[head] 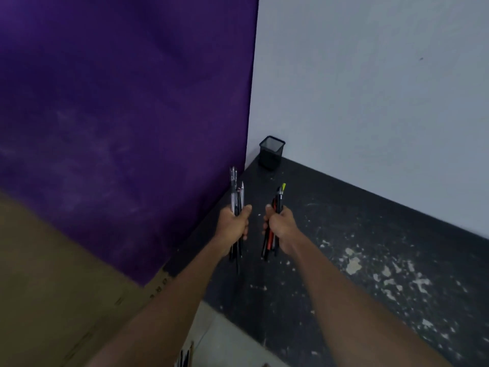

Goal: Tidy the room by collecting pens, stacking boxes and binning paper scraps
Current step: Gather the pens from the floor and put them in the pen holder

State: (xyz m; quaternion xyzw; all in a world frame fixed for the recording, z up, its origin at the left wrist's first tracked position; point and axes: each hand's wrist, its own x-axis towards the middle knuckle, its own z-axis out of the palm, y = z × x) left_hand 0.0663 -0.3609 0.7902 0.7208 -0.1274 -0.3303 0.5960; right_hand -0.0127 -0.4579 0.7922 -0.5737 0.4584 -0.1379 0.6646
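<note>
My left hand is shut on a bundle of clear and black pens held upright. Beside it, a hand's width to the right, my right hand is shut on a second bundle of black and red pens with a yellow-tipped one. Both fists hover above a dark counter. A black mesh pen holder stands at the counter's far corner, beyond both hands, and it looks empty from here.
The dark counter is speckled with pale paint flecks or scraps. A purple backdrop hangs on the left, a white wall on the right. Brown cardboard lies at lower left. More pen ends show at the bottom edge.
</note>
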